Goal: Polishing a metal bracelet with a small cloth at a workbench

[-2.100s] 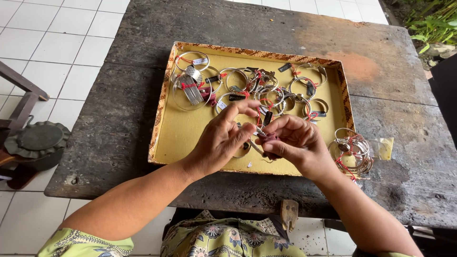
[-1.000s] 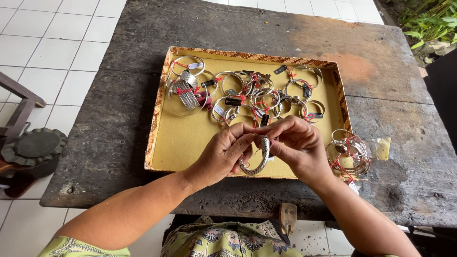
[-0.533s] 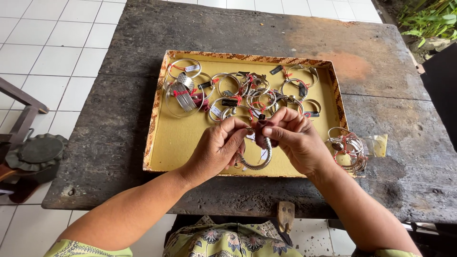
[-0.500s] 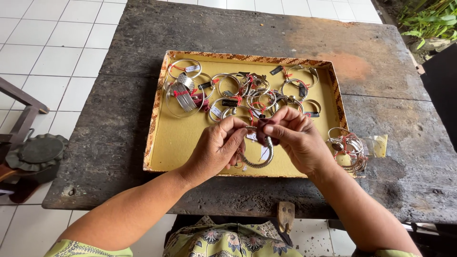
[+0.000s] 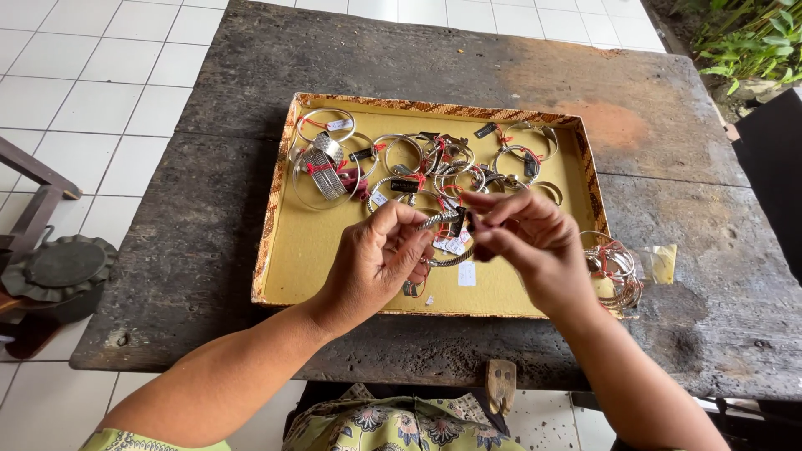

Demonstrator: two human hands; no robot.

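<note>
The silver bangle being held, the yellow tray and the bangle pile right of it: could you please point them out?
silver bangle (image 5: 449, 260): head view, lower curve.
yellow tray (image 5: 317, 250): head view, bare floor.
bangle pile (image 5: 616, 271): head view, middle.

Dark wooden table (image 5: 251, 276), yellow tray (image 5: 334, 250), bangle pile (image 5: 616, 271)

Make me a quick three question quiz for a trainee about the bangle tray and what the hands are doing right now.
1. True or false: both hands are holding one silver bangle above the yellow tray.
2. Where does the separate pile of bangles lie? A) inside the tray B) on the table right of the tray C) on the floor
3. What colour are the threads tied to the bangles?

Key:
1. True: left hand, right hand, bangle, tray.
2. B: pile, table.
3. Red.
</note>
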